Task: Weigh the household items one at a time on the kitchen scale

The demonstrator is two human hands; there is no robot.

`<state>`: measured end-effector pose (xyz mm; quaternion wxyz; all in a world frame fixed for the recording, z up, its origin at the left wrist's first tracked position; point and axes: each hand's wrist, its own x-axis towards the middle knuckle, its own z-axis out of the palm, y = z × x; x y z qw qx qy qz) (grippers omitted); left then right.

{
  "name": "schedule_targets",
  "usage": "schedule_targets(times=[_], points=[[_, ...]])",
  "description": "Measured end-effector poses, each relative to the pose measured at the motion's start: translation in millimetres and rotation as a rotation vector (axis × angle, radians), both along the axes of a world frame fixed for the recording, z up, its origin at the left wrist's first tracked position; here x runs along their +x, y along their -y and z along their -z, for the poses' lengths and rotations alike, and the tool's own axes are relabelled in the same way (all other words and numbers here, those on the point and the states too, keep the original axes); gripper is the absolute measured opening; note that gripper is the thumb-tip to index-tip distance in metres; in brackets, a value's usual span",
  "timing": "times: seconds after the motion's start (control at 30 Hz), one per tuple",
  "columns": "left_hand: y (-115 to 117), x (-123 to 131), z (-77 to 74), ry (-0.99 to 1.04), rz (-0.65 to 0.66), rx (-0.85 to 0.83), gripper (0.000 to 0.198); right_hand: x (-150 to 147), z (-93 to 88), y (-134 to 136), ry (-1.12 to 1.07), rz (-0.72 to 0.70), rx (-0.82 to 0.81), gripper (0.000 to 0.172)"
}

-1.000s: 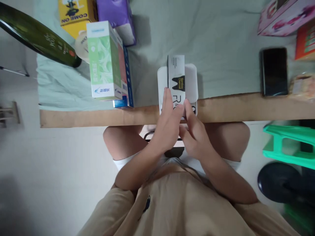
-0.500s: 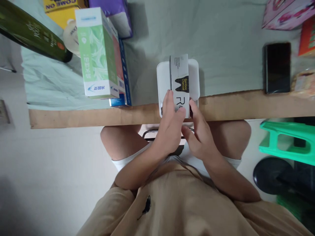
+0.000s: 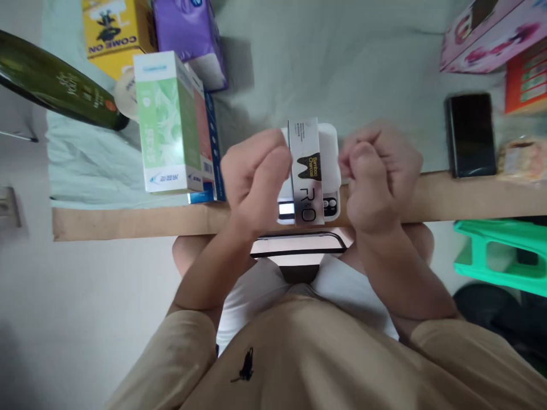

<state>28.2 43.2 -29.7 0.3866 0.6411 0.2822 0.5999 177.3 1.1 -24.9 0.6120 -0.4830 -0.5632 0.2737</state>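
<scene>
A white and grey toothpaste box (image 3: pixel 308 176) marked "Bamboo Charcoal" lies lengthwise across a small white kitchen scale (image 3: pixel 330 142) at the table's front edge. A lit display and round buttons show on the scale's near side. My left hand (image 3: pixel 258 173) is closed in a fist just left of the box, partly covering the scale's left side. Closed too, and slightly blurred, my right hand (image 3: pixel 380 176) is held to the right of the scale. Neither hand grips the box.
On the left stand a green and white box (image 3: pixel 162 125), a purple tissue pack (image 3: pixel 190 28), a yellow box (image 3: pixel 117 34) and a dark green bottle (image 3: pixel 60 82). Rightward lie a black phone (image 3: pixel 471 135), a wrapped snack (image 3: pixel 521 159) and a pink box (image 3: pixel 491 37). A green stool (image 3: pixel 470 245) stands below.
Both hands have left the box, moved apart and closed into fists. The toothpaste box stays on the scale, whose lit display now shows. The whole view has shifted slightly.
</scene>
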Motion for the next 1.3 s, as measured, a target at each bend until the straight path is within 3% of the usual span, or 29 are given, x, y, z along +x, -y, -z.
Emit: schedule_targets(times=[0.1,0.2,0.3,0.5,0.67,0.83,1.03,1.1,1.2,1.3], points=[[-9,-3,15.2,0.118,0.027,0.174,0.058,3,11.7,-7,-0.103,0.057,0.072,0.044],[-6,-5,26.2,0.13,0.085,0.092,0.056,2,21.5,-7,-0.144,0.016,0.056,0.047],[2,-7,20.7,0.071,0.181,0.036,0.05,1,21.8,-4,-0.071,-0.031,0.041,0.049],[12,-17,-1.3,-0.219,0.149,-0.019,0.053,14,8.0,4,0.169,0.045,-0.046,0.048],[9,-37,8.5,-0.174,0.068,-0.107,0.054,27,6.5,4,0.239,0.162,-0.113,0.047],[6,-44,15.0,-0.042,-0.024,-0.071,0.051,33,14.8,1,0.179,0.196,-0.084,0.047],[6,-39,3.9,-0.292,0.228,-0.097,0.043,28,1.0,1,0.333,0.126,-0.272,0.05],[11,-32,1.3,-0.47,0.102,-0.217,0.043,28,-4.4,-1,0.421,0.027,-0.378,0.052],[25,-22,0.1,-0.641,-0.165,-0.297,0.024,28,-8.9,-2,0.607,-0.13,-0.597,0.058],[39,-18,-0.6,-0.736,-0.114,-0.283,0.054,27,-11.7,2,0.704,-0.152,-0.69,0.058]])
